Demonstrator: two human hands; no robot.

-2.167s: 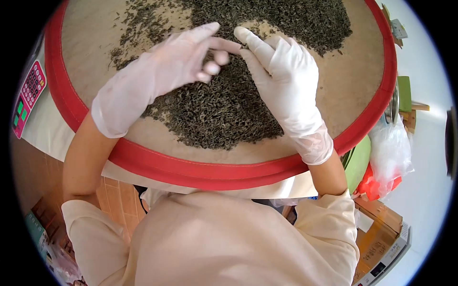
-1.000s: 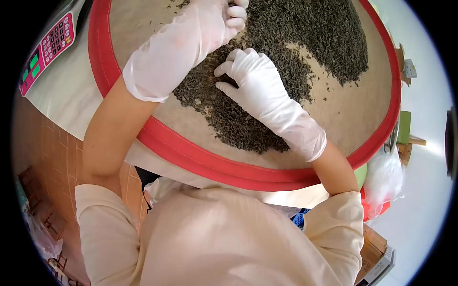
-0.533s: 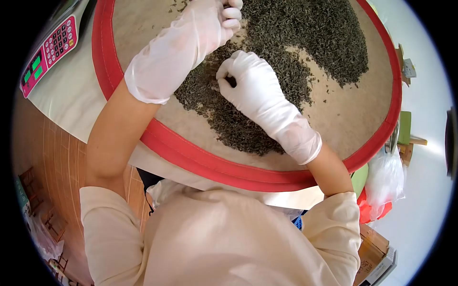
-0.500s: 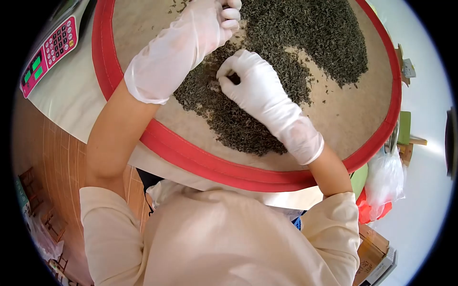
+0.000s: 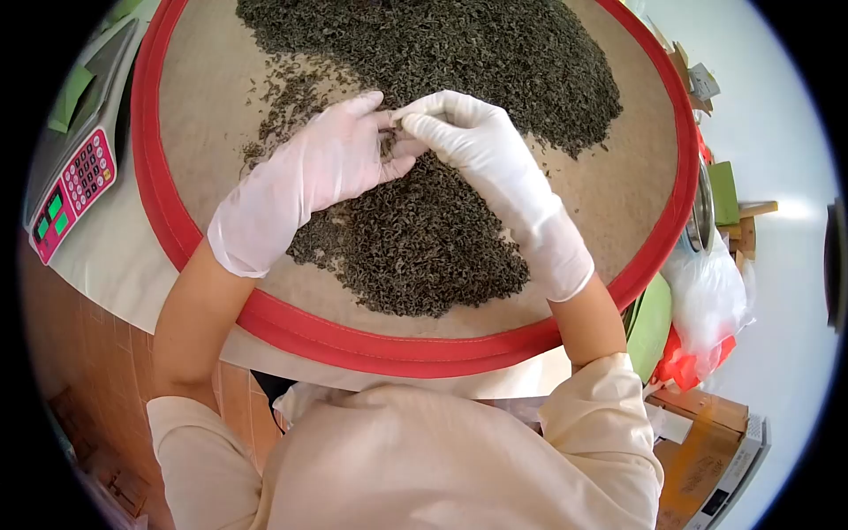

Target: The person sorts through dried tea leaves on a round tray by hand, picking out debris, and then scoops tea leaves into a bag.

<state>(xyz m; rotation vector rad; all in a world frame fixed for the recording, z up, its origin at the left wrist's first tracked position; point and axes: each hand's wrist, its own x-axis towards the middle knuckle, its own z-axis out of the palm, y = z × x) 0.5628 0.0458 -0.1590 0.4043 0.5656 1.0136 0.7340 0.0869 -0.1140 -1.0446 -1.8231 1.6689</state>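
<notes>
Dark, curled dried leaves that look like tea (image 5: 433, 243) lie heaped on a round, beige tray with a red cloth rim (image 5: 397, 355). Over the near heap, my left hand (image 5: 340, 155) in a thin white glove is turned partly palm up. Its fingers are apart, with the thumb out to one side. My right hand (image 5: 468, 132), gloved too, is pinched at thumb and forefinger against the left fingertips. Whatever sits in that pinch is too small to make out. A larger heap of the leaves (image 5: 495, 62) spreads beyond both hands.
At the left on the pale table (image 5: 97, 238) stands a scale with a pink keypad panel (image 5: 75, 194). To the right are a clear plastic bag (image 5: 707, 283), green sheets (image 5: 651, 327) and a cardboard box (image 5: 698, 450). Scattered leaves (image 5: 296, 97) lie near the tray's left side.
My left hand has come down and opened, palm turning up. My right hand has moved up to meet its fingertips. The view has shifted, showing more of the scale.
</notes>
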